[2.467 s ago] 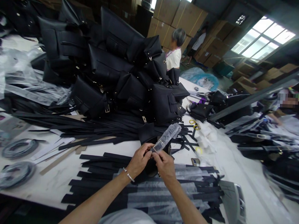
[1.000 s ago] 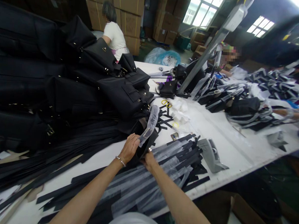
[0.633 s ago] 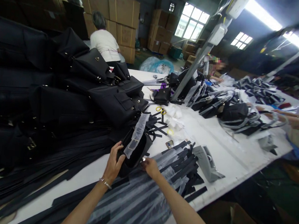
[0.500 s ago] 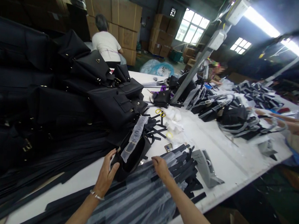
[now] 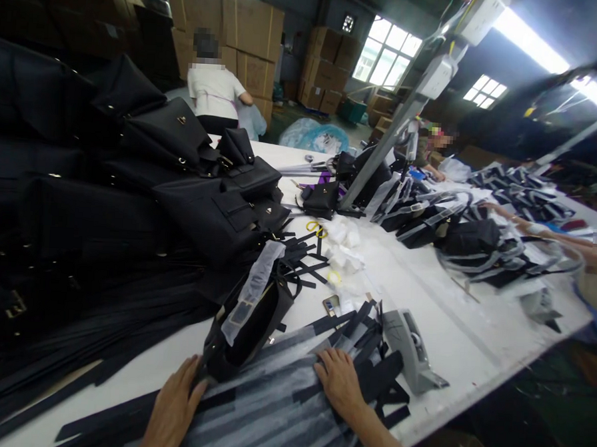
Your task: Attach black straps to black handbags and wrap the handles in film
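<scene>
My left hand (image 5: 175, 405) is at the near end of an open black handbag (image 5: 269, 319), thumb and fingers apart; whether the fingertips touch the bag I cannot tell. A clear plastic-wrapped strap with a buckle (image 5: 248, 294) lies across the bag's opening. My right hand (image 5: 341, 384) rests, fingers spread, on a layer of black straps in translucent plastic (image 5: 269, 395), near their right ends. Just beyond that hand stands a grey tape-dispenser-like device (image 5: 412, 349).
Black handbags (image 5: 189, 211) are heaped on the left, above long black strips (image 5: 137, 335). White scraps (image 5: 345, 242), a small gold-edged object (image 5: 331, 305) and a metal post (image 5: 383, 141) are ahead on the white table (image 5: 453, 332). A co-worker's arm (image 5: 538, 229) reaches in from the right.
My left hand has drawn back toward me and left, away from the bag's upper edge. The right hand has moved slightly right and nearer, its fingers now spread on the wrapped straps.
</scene>
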A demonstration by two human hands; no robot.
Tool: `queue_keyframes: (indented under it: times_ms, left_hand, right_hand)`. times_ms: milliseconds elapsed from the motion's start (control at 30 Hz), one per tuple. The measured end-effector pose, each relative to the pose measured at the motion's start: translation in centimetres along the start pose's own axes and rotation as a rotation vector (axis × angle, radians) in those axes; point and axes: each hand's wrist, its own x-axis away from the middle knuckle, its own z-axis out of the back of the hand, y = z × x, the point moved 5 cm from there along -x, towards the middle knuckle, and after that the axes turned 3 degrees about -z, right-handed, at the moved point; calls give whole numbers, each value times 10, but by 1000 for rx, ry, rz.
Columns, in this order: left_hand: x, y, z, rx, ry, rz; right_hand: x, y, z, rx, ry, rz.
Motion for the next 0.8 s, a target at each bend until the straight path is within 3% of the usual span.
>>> queue_keyframes:
  times_ms: [100, 233, 400, 533, 667, 800]
  left_hand:
    - [21, -7, -11, -174, -86, -59]
    - [45, -5, -12, -214, -208, -44]
    - [53, -6, -13, -223, -246, -54]
    - [51, -8, -13, -250, -233, -73]
    - [50, -4, -8, -269, -197, -87]
    - [50, 2, -6, -274, -173, -104]
  right_hand:
    - [15, 5, -2, -13, 16, -19]
    - [15, 17, 4, -62, 1, -46]
    - [-51, 65, 41, -80, 120, -250]
    - [-117, 96, 65, -19, 212, -272]
    - [-153, 103, 60, 10, 184, -230]
    - [-160, 109, 52, -29, 150, -278]
